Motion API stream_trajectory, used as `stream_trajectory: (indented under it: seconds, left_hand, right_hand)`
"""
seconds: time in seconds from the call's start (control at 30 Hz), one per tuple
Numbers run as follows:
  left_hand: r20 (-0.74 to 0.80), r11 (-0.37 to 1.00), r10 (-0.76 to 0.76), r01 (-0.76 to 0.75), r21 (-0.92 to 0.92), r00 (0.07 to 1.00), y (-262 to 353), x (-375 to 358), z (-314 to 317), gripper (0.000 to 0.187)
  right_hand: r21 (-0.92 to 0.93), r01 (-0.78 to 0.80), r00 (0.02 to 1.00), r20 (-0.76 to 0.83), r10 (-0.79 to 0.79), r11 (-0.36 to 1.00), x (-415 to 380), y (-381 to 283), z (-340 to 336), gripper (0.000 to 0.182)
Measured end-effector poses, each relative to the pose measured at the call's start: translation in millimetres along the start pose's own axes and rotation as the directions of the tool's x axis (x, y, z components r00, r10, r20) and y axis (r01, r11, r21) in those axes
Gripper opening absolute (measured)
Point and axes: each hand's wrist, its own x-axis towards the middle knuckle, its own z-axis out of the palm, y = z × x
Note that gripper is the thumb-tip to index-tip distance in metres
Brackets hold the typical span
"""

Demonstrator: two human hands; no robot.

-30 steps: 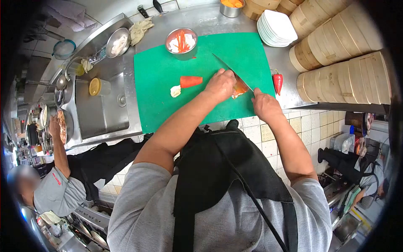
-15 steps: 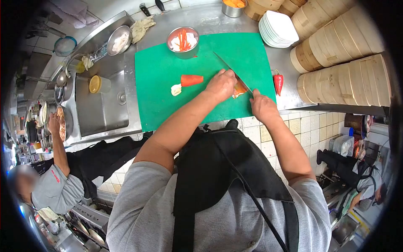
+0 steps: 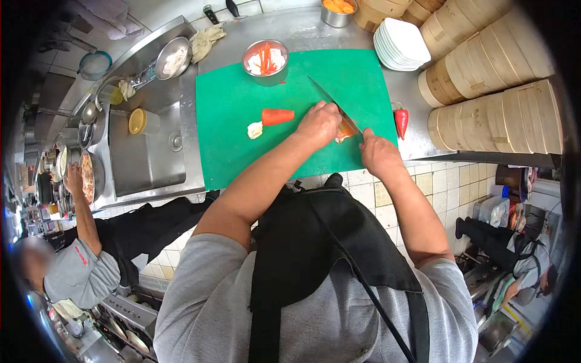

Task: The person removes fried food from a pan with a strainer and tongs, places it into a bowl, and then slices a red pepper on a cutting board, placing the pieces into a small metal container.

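Observation:
My right hand is closed round the handle of a long kitchen knife, whose blade slants up and left across a green cutting board. Just left of the blade, my left hand has its fingers curled down onto an opened piece of red pepper, which the hand and blade partly cover. A larger red pepper section lies on the board to the left, beside a pale pepper core. At the board's far edge stands a metal bowl with red strips and white pieces in it.
A whole red pepper lies right of the board. White plates and bamboo steamers are stacked beyond. To the left is a sink with a tub. A co-worker stands at left, another person at far right.
The knife and both hands stay in nearly the same place. At left, the co-worker's hand has shifted slightly over the pan.

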Motion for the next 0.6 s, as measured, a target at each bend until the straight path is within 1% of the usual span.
stream_trajectory:
  seconds: [0.03,0.07,0.13,0.27,0.33,0.37,0.47,0.53,0.6]
  left_hand:
    - [-0.002,1.0,-0.001,0.001,-0.006,1.0,1,-2,0,0.02]
    - [-0.004,1.0,-0.001,0.001,-0.011,1.0,1,-3,0,0.02]
    - [0.001,1.0,-0.001,0.001,-0.012,1.0,-2,-1,4,0.02]
    - [0.009,0.999,0.012,-0.011,-0.033,1.0,-3,-3,4,0.02]
    - [-0.021,0.999,0.021,-0.022,-0.039,1.0,-4,-2,4,0.02]
    - [-0.042,0.998,0.024,-0.026,-0.05,0.999,-3,-5,4,0.02]
    - [-0.009,0.998,0.022,-0.022,-0.055,1.0,-3,-5,1,0.019]
    - [-0.001,0.999,0.002,-0.002,-0.05,1.0,-4,-3,3,0.018]
    - [0.015,0.999,-0.011,0.012,-0.045,1.0,-4,-6,4,0.017]
  right_hand:
    - [-0.033,-0.01,0.999,0.04,0.012,0.999,-3,-1,-2,0.019]
    - [-0.034,-0.008,0.999,0.044,0.01,0.999,-2,0,5,0.019]
    - [-0.026,0.037,0.998,-0.042,-0.038,0.999,3,5,22,0.019]
    - [0.001,0.003,0.999,-0.041,-0.003,1.0,4,-1,16,0.02]
    - [-0.051,0.014,1.0,0.019,-0.013,0.999,1,0,6,0.02]
    - [-0.051,0.018,1.0,0.024,-0.017,0.999,-2,-2,6,0.02]
    - [-0.024,-0.019,1.0,0.024,0.02,1.0,-2,-3,10,0.021]
    - [-0.01,-0.019,1.0,-0.017,0.019,1.0,10,-2,24,0.021]
    - [-0.01,-0.023,1.0,0.002,0.023,1.0,5,-6,14,0.021]
